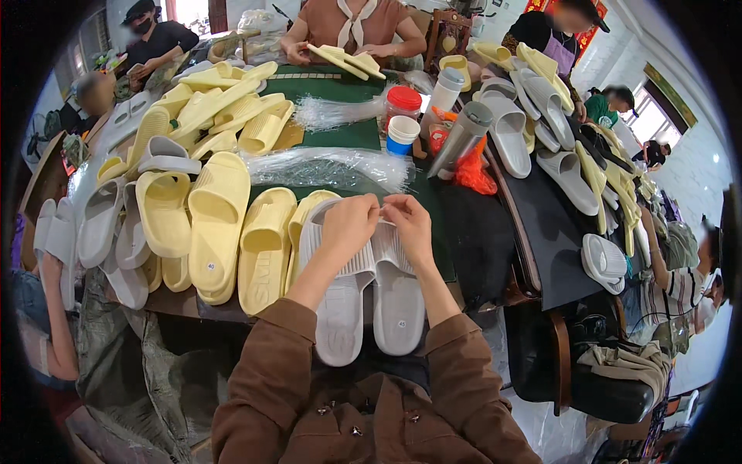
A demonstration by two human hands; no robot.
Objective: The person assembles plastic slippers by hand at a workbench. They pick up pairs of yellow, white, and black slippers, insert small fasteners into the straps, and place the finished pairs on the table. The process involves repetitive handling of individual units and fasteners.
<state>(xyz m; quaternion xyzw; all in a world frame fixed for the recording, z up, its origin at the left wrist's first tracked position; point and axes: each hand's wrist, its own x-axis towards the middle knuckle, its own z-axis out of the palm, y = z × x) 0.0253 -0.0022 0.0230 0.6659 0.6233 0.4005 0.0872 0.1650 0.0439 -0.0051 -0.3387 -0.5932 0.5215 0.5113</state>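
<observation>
A pair of grey slide slippers lies side by side in front of me, the left slipper (pixel 341 313) and the right slipper (pixel 399 305) with soles toward me and ribbed straps farther off. Over the left strap, my left hand (pixel 350 226) is closed, its fingertips pinched near the inner edges of the pair. My right hand (pixel 410 224) bends over the right strap, its fingers also pinched together close to the left fingertips. Whatever thin thing they hold is too small to make out. Close by on the left stand yellow slippers (pixel 219 209).
Bundles of clear plastic strands (pixel 332 168) lie across the green tabletop (pixel 332 138). A red-lidded jar (pixel 403 98), a paper cup (pixel 401 135) and a grey thermos (pixel 461 139) stand beyond my right hand. Heaped slippers (pixel 506 127) cover the right side. Across the table, a person holds yellow slippers (pixel 348 60).
</observation>
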